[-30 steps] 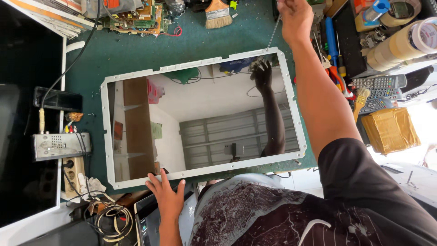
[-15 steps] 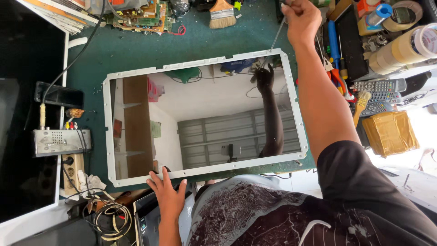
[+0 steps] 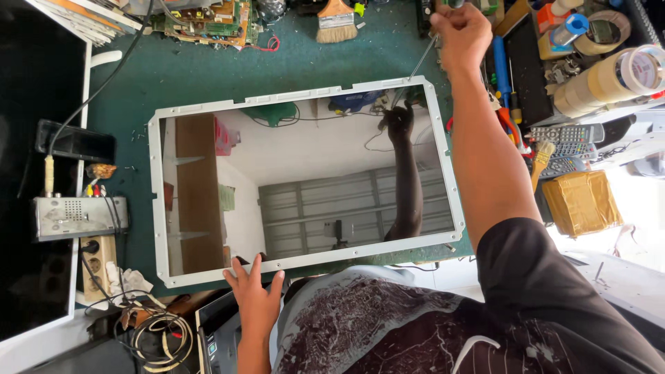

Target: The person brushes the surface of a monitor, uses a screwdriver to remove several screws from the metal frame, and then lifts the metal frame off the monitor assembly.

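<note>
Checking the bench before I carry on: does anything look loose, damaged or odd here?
No damage shows. Small screws lie loose on the green mat left of the white-framed panel, and cables sit tangled at the near left corner.

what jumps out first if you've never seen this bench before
A big white-framed reflective panel lies flat mid-table on the green mat, mirroring a ceiling and an arm. The right hand grips a thin screwdriver at the panel's far right corner, while the left hand presses its near edge. Tape rolls crowd the right.

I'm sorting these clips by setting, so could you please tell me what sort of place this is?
Probably an electronics repair workshop: bare circuit boards lie on the green bench, remote controls are piled at the side, and a white-framed reflective screen panel is being worked on with a screwdriver.
</note>
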